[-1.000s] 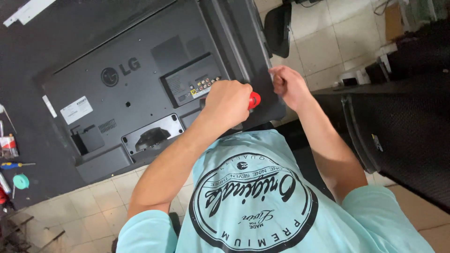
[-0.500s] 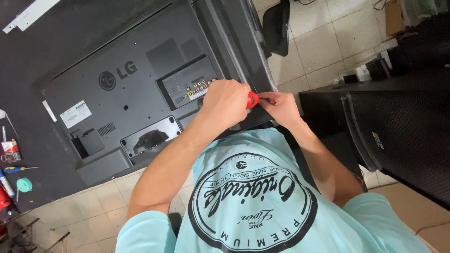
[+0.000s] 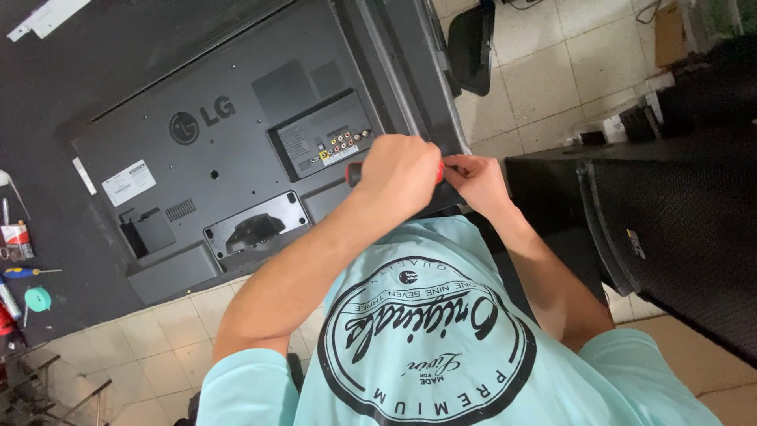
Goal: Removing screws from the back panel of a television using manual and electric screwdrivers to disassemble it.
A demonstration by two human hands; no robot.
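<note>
Screwdriver (image 3: 356, 172) gripped over the television's back.
My left hand (image 3: 400, 175) is clenched round its red-and-black handle; my right hand (image 3: 475, 180) pinches the other end, by the grey television (image 3: 236, 150) edge, dark table (image 3: 47, 95) beyond.

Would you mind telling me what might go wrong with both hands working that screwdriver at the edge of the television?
The left hand covers the red-and-black screwdriver, so its tip is hidden; a slip could jab the right hand beside it. The television lies back-up with its corner past the dark table, so hard pressure might shift it.
</note>
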